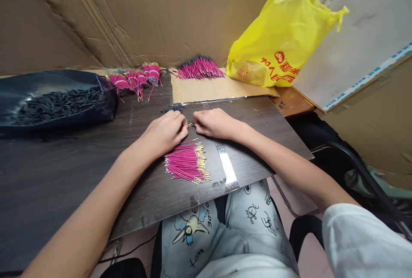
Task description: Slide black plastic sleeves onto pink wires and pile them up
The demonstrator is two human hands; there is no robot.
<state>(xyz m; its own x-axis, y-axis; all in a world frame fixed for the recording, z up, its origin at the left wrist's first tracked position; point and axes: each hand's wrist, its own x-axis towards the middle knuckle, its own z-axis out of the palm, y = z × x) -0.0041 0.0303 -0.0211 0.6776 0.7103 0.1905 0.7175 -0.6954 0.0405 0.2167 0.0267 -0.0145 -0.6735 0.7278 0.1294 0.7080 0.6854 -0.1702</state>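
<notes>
My left hand [170,129] is closed in a pinch just above a row of loose pink wires [183,162] with gold-coloured tips pointing right. From its fingers a gold wire tip [190,125] pokes out toward my right hand; the rest of that wire is hidden. My right hand [214,122] is also closed, its fingertips meeting the end of this tip; whatever it pinches is covered by the fingers. A small heap of short black tubes [173,108] lies just beyond my left hand.
A dark bag [107,102] full of black tubes lies open at left. Tied bundles of pink wire [138,78] sit behind it. More pink wires with black ends [199,68] rest on a cardboard sheet [199,91], beside a yellow plastic bag [267,50]. Cardboard walls the back.
</notes>
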